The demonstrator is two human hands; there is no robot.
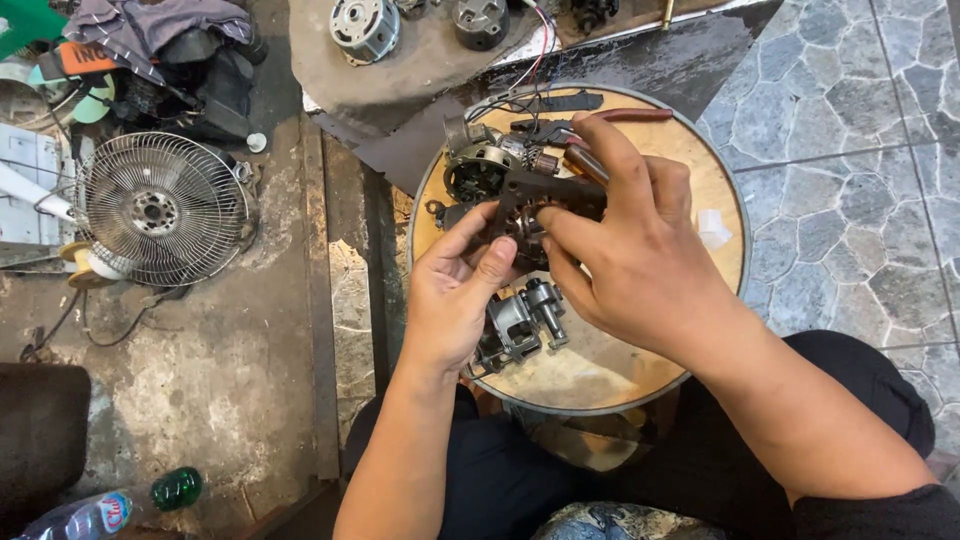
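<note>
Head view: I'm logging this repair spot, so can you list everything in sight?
round table: one, tan top with metal rim, centre
dark motor part: one, dark grey, held over the table in both hands
metal gear housing: one, silver, on the table below the hands
stator with wires: one, grey, table's upper left
fan guard: one, silver wire, on the floor at left
motor housings: two at least, silver, on the board at top
green bottle: one, lower left floor
clear bottle: one, bottom left corner
left hand: fingers on the dark part
right hand: fingers on the dark part
</note>
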